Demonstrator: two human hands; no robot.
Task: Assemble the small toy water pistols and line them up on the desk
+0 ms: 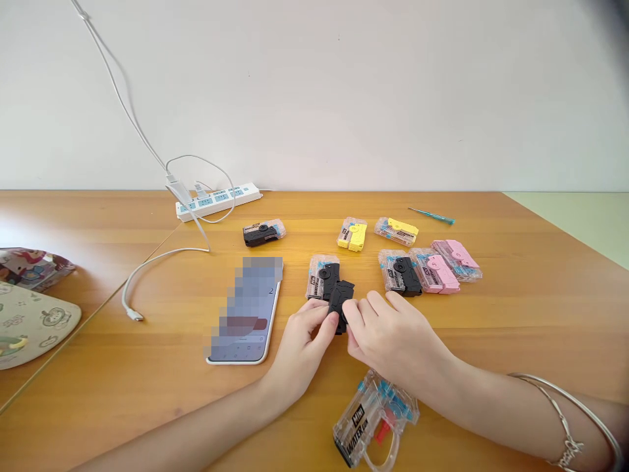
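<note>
My left hand (pixel 305 341) and my right hand (pixel 388 331) meet near the table's front middle, both pinching a small black plastic toy part (pixel 340 303) between their fingertips. Just behind it lies a black and clear mini water gun (pixel 322 277). A clear mini water gun (pixel 374 423) with a red trigger and black label lies under my right forearm, close to the near edge. A thin silver bracelet (pixel 565 419) hangs on my right wrist.
Several more mini water guns lie farther back: a black one (pixel 263 233), two yellow (pixel 352 234) (pixel 396 230), a black one (pixel 400 272), two pink (pixel 436 272) (pixel 458 257). A phone (pixel 248 311) lies left, a power strip (pixel 219 200) with white cable behind, a teal screwdriver (pixel 432 216) back right.
</note>
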